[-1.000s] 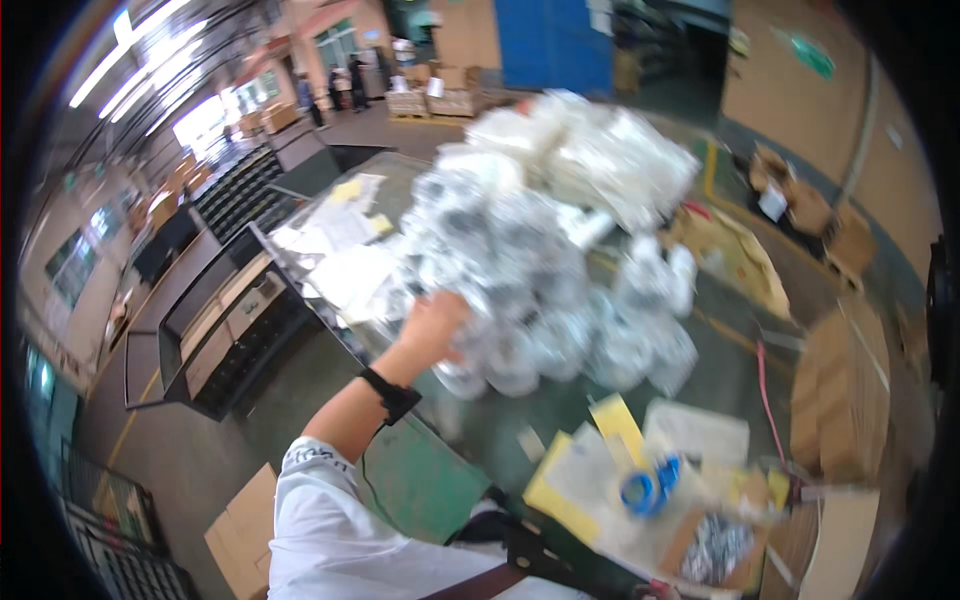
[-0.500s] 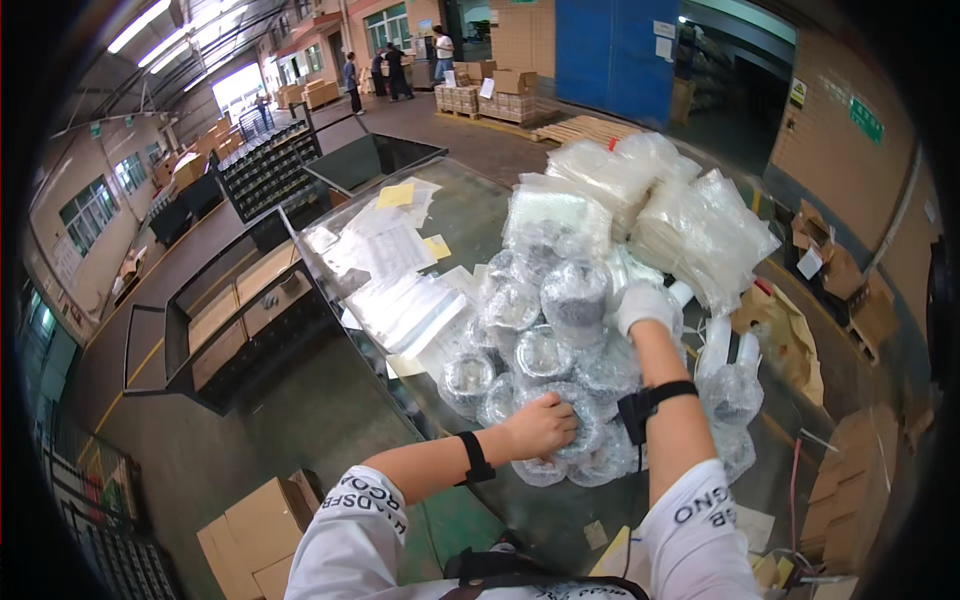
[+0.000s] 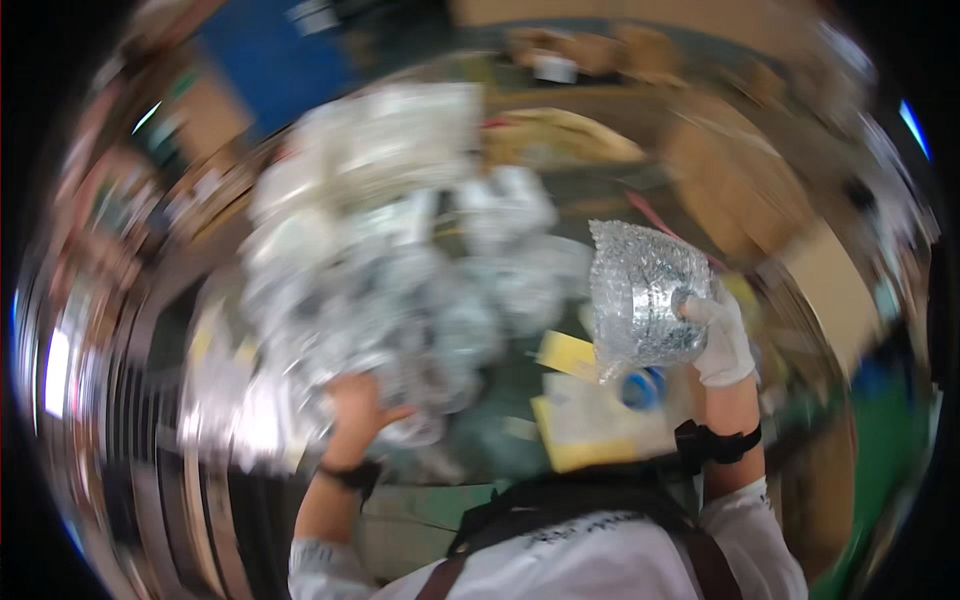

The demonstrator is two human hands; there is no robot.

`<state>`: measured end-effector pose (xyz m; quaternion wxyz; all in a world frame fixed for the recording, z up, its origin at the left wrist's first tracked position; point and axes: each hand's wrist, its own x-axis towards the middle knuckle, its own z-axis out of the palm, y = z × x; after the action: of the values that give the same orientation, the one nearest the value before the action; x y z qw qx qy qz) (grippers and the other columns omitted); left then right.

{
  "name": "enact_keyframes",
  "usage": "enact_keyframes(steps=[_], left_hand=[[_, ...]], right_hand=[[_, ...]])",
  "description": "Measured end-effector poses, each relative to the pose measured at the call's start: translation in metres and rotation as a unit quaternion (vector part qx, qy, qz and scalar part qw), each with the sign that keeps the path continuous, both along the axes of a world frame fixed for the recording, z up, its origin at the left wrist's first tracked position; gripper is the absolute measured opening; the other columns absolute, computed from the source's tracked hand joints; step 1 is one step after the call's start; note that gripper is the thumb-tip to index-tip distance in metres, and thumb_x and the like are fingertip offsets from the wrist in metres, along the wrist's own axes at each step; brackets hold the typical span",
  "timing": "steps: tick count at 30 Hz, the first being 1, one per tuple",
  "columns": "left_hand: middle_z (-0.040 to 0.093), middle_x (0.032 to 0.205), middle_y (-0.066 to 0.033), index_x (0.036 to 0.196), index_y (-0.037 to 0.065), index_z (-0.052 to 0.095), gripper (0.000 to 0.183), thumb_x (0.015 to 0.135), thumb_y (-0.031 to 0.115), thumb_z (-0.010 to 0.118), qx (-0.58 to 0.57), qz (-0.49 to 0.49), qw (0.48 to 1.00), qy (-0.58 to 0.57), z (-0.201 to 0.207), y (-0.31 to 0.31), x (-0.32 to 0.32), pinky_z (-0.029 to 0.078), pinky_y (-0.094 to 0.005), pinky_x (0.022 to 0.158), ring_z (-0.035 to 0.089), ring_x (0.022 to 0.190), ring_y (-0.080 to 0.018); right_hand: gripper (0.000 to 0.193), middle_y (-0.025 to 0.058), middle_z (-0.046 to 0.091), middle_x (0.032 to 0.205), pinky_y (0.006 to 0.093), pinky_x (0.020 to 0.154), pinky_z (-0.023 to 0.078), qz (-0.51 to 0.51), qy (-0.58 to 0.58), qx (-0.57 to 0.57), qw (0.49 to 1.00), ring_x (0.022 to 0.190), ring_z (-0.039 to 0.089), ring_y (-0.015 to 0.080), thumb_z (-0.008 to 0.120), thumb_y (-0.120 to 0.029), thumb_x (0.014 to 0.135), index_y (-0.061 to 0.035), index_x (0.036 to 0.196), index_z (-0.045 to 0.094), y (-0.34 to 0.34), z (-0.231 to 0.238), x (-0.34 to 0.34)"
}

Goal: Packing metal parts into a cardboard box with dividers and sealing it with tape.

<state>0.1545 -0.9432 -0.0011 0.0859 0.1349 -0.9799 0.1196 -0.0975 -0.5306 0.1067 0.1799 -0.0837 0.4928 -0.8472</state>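
**One bubble-wrapped piece, raised clear of the pile in your right hand**

Clock taken from the middle of the head view.

- Bubble-wrapped piece (image 3: 648, 290): at 3 o'clock, lifted above the table (image 3: 505, 445), well apart from the pile.
- Right hand (image 3: 724, 340): white-gloved, at 3 o'clock; your fingers are curled firmly round the piece's right end.
- Left hand (image 3: 356, 408): bare, at 8 o'clock, thumb spread, at the near edge of the pile of wrapped pieces (image 3: 440, 310); blur hides whether your fingers grip anything.
- Blue tape roll (image 3: 656, 379): at 4 o'clock, on the papers (image 3: 600, 420).

Step in hand, by judgement: carrying a single piece off to your right. The next move probably calls for a steady right grip, the wrap unsnagged, and a clear spot to set it down.
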Motion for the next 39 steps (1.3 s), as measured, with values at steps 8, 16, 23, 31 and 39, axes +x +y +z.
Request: enact_keyframes(steps=[8, 16, 23, 31, 39], left_hand=[[0.061, 0.114, -0.0217, 0.118, -0.007, 0.055, 0.062, 0.072, 0.026, 0.08, 0.507, 0.081, 0.846, 0.141, 0.064, 0.2, -0.044, 0.047, -0.0394, 0.087, 0.06, 0.099, -0.0299], [0.061, 0.109, -0.0101, 0.119, -0.006, 0.053, 0.054, 0.073, 0.01, 0.076, 0.663, -0.114, 0.697, -0.246, 0.111, 0.537, -0.202, 0.045, -0.032, 0.09, 0.057, 0.098, -0.0185], [0.063, 0.094, -0.0087, 0.091, 0.006, 0.065, 0.032, 0.07, 0.027, 0.076, 0.108, -0.708, 0.622, -0.316, 0.006, 0.828, -0.217, 0.035, -0.0409, 0.087, 0.054, 0.1, -0.0243], [0.067, 0.109, -0.0005, 0.109, 0.016, 0.07, 0.027, 0.09, 0.022, 0.052, -0.226, -0.631, 0.583, -0.459, -0.217, 0.869, -0.169, 0.03, -0.0428, 0.081, 0.053, 0.108, -0.0206], [0.061, 0.12, -0.0132, 0.12, 0.007, 0.061, 0.05, 0.075, 0.029, 0.067, -0.117, -0.567, 0.438, -0.687, -0.235, 0.861, -0.208, 0.044, -0.0452, 0.091, 0.056, 0.113, -0.0291]], right_hand=[[0.033, 0.01, 0.06, 0.091, 0.0336, 0.066, 0.054, -0.503, -0.14, 0.118, 0.845, 0.077, 0.062, 0.0218, 0.06, -0.009, 0.073, 0.0025, 0.104, 0.056, 0.483, -0.102, 0.079], [0.066, 0.0248, 0.057, 0.119, 0.0403, 0.092, 0.048, -0.511, -0.332, 0.535, 0.586, 0.111, 0.057, 0.0355, 0.069, -0.019, 0.068, 0.0019, 0.126, 0.043, 0.656, -0.265, 0.088], [0.049, 0.0247, 0.061, 0.115, 0.0407, 0.092, 0.048, -0.212, -0.273, 0.756, 0.555, 0.105, 0.061, 0.0353, 0.064, -0.026, 0.08, 0.0025, 0.119, 0.058, 0.68, -0.4, 0.107], [0.039, 0.0111, 0.06, 0.12, 0.0278, 0.093, 0.044, -0.397, -0.174, 0.307, 0.847, 0.109, 0.057, 0.0165, 0.06, -0.007, 0.086, 0.0014, 0.124, 0.053, 0.66, -0.111, 0.192], [0.037, 0.0109, 0.062, 0.115, 0.0296, 0.094, 0.044, -0.341, -0.172, 0.347, 0.856, 0.105, 0.059, 0.0172, 0.06, -0.002, 0.084, 0.0032, 0.12, 0.053, 0.585, -0.091, 0.277]])
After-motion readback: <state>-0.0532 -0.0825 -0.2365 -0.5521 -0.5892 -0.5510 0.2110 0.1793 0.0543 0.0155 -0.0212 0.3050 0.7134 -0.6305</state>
